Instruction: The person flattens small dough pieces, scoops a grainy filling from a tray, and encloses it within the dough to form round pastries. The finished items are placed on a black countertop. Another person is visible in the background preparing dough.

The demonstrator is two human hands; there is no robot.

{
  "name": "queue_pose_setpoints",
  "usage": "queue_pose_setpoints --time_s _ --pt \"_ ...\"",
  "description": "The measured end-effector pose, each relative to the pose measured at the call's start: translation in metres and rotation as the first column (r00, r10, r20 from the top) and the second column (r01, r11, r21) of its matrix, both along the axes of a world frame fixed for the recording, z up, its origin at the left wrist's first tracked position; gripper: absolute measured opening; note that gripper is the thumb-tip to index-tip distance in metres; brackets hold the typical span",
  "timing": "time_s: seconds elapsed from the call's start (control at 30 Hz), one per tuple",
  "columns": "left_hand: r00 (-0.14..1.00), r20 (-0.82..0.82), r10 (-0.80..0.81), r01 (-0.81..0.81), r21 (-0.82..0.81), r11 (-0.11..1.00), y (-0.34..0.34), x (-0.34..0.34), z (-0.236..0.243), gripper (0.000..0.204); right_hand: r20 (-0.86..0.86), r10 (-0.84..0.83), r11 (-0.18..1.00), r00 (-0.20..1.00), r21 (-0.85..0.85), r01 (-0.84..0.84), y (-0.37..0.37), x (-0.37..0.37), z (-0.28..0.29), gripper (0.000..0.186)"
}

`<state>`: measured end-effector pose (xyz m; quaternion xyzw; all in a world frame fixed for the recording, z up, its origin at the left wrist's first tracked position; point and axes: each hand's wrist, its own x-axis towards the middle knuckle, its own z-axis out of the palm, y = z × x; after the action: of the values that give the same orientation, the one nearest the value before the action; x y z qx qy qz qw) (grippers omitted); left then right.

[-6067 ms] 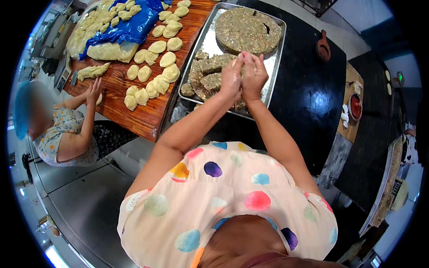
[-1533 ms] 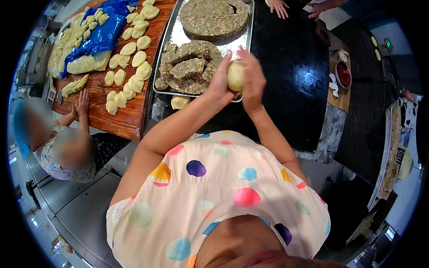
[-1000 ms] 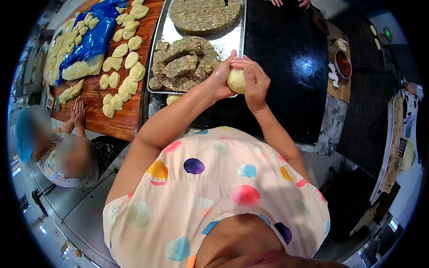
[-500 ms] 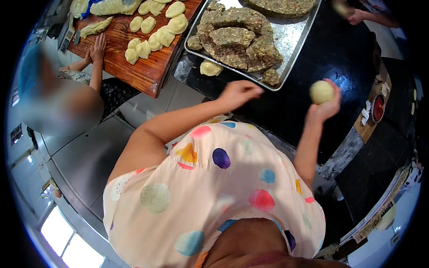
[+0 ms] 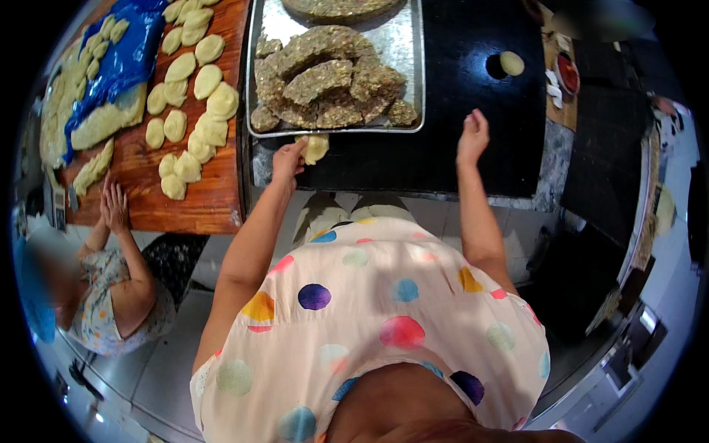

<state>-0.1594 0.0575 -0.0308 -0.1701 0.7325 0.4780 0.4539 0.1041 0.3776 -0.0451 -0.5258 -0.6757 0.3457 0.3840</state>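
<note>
My left hand [image 5: 289,162] pinches a flattened, pale piece of dough [image 5: 316,150] just below the metal tray [image 5: 414,88]. The tray holds crumbled greyish-brown chopped filling [image 5: 317,85] and a thick slab [image 5: 342,9] of the same at its far end. My right hand [image 5: 473,136] is raised over the black worktop [image 5: 473,173], fingers loosely bent and holding nothing. A round, smooth dough ball [image 5: 512,63] lies beyond it on the black top.
The wooden table [image 5: 220,210] at left bears several dough discs [image 5: 208,49], blue plastic [image 5: 122,48] and a dough strip [image 5: 96,168]. A co-worker's hands [image 5: 112,207] meet near its edge. At right, a red-filled bowl [image 5: 567,74] sits on a board.
The ball I was cupping left my right hand for the far black top. My left hand moved leftward and took hold of the flat dough beside the tray. The view has also shifted.
</note>
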Motion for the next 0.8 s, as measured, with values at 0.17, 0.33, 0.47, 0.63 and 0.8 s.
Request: queue_pose_setpoints --time_s 0.17,0.33,0.47,0.63,0.8 --pt "0.951 -0.291 -0.105 0.183 0.256 0.949 0.003 0.032 -0.029 0.03 -0.225 0.06 0.928 0.972 -0.347 -0.137 -0.104 0.005 0.025 0.026" --pt "0.925 -0.002 -0.38 0.342 0.442 0.829 0.049 0.079 0.02 0.033 -0.302 0.021 0.903 0.953 -0.403 -0.148 -0.131 0.012 0.041 0.028" --pt "0.673 -0.104 -0.732 0.667 0.513 0.54 0.137 0.128 0.035 0.035 -0.207 -0.058 0.959 0.977 -0.282 -0.003 -0.1 0.038 0.036 0.027" --pt "0.766 0.051 -0.641 0.568 0.413 0.712 0.195 0.175 0.001 0.031 0.298 -0.08 0.964 0.951 -0.22 0.15 -0.036 0.053 0.026 0.048" --pt "0.822 0.273 -0.5 0.368 0.416 0.832 0.203 0.184 -0.008 0.038 0.515 -0.096 0.958 0.852 -0.184 0.22 0.008 0.033 -0.027 0.058"
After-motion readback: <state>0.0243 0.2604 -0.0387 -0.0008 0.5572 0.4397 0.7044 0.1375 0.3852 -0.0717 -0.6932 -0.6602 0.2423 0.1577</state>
